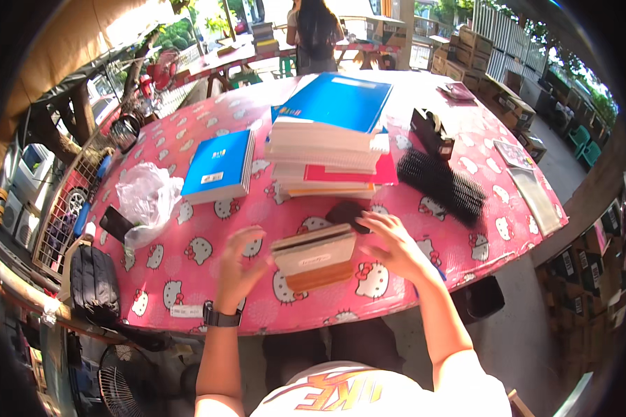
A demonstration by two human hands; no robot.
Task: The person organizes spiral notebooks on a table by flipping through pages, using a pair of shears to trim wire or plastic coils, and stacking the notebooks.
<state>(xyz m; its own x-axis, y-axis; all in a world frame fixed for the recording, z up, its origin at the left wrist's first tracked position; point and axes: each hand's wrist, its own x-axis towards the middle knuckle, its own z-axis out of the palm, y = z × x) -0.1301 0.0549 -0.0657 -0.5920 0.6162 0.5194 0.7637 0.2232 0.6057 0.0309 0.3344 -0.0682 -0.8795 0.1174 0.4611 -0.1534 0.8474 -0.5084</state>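
Note:
A small tan and brown block-shaped thing (pixel 314 260), perhaps a box or a stack of thin pieces, stands near the table's front edge; its exact kind is unclear. My left hand (pixel 242 267), with a dark watch on the wrist, is just left of it, fingers apart and holding nothing. On the other side, my right hand (pixel 395 244) is open too, its fingers spread close to the block's right end. A flat black thing (pixel 349 214) lies behind the block, near my right fingertips. Farther back rises a tall stack of books (pixel 327 149) topped with blue covers.
Left of the stack are several blue notebooks (pixel 219 167), a crumpled plastic bag (pixel 146 198), a phone (pixel 116 224) and a black pouch (pixel 94 283). To the right are a black mesh roll (pixel 442 187) and a black box-like holder (pixel 432 132). A person (pixel 314 35) stands beyond the pink-covered table (pixel 209 295).

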